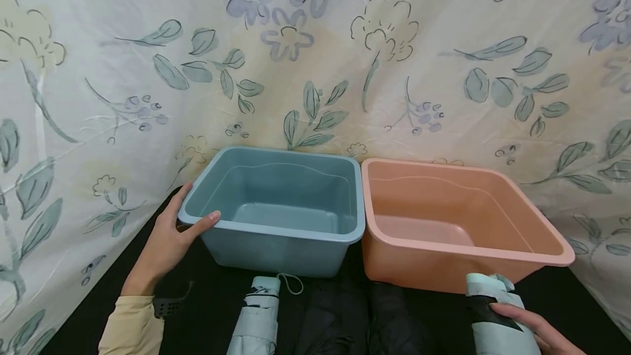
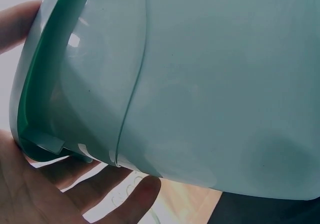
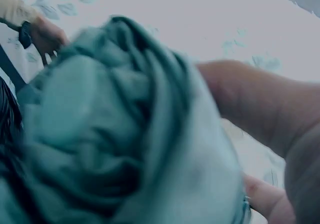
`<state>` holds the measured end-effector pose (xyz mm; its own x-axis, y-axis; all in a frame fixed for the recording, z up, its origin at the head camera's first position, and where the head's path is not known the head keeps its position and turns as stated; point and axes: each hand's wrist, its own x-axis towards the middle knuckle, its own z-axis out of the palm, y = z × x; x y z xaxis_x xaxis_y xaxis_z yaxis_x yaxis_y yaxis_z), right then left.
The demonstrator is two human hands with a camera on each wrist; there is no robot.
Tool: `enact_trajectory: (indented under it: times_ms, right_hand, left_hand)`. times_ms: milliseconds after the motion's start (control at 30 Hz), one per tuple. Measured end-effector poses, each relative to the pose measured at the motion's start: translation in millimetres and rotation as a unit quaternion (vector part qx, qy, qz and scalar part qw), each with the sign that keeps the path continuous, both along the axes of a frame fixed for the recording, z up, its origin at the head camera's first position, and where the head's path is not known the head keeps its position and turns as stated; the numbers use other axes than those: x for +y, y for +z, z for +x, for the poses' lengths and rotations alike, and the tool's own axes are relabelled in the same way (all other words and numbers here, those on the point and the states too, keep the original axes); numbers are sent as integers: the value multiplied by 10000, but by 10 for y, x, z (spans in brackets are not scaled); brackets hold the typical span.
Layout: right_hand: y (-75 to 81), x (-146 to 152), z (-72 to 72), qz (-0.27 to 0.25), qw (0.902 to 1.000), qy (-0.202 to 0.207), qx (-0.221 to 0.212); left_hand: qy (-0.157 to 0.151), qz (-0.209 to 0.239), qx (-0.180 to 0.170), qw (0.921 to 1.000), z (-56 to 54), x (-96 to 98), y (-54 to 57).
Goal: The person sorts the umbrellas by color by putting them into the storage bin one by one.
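Note:
My left hand (image 1: 170,242) grips the left front corner of a blue plastic bin (image 1: 276,248). Its thumb lies along the front rim, and in the left wrist view the fingers (image 2: 107,186) reach under the corner. At the lower right, my right hand (image 1: 539,327) holds a pale mint folded umbrella (image 1: 500,338) with a black band. Bunched fabric of that umbrella (image 3: 115,124) fills much of the blurred right wrist view. A second pale folded umbrella (image 1: 253,322) with a thin wrist loop lies below the blue bin.
An orange plastic bin (image 1: 424,270) stands right beside the blue one, their rims nearly touching. Behind both hangs a floral cloth (image 1: 315,70). The surface beneath is black (image 1: 202,300). Dark-clothed legs (image 1: 335,316) show at the bottom middle.

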<state>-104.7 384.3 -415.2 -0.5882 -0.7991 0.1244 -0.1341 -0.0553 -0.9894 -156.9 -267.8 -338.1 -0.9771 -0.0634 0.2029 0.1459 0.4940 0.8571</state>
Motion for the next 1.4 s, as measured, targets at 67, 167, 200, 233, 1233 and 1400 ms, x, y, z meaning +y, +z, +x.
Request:
enact_trajectory:
  times_ms: [67, 167, 200, 233, 1233, 1400]
  right_hand:
    - [48, 45, -20, 156, 9997, -82, 196]
    - [186, -5, 9, 527, 9956, -702, 341]
    - [279, -90, 40, 772, 9905, -1088, 341]
    - [375, -192, 71, 1044, 9823, -1521, 318]
    - [1756, -2596, -571, 948, 9797, -1732, 345]
    - [1800, -2818, -688, 913, 9821, -1610, 339]
  left_hand:
    - [2, 4, 23, 10000, -2, 8, 10]
    - [7, -1, 19, 10000, -7, 12, 20]
    - [7, 2, 16, 10000, -7, 13, 21]
    - [18, 5, -1, 10000, -7, 13, 23]
    - [201, 28, -173, 9996, 4, 47, 17]
    - [213, 17, -222, 9995, 11, 53, 12]
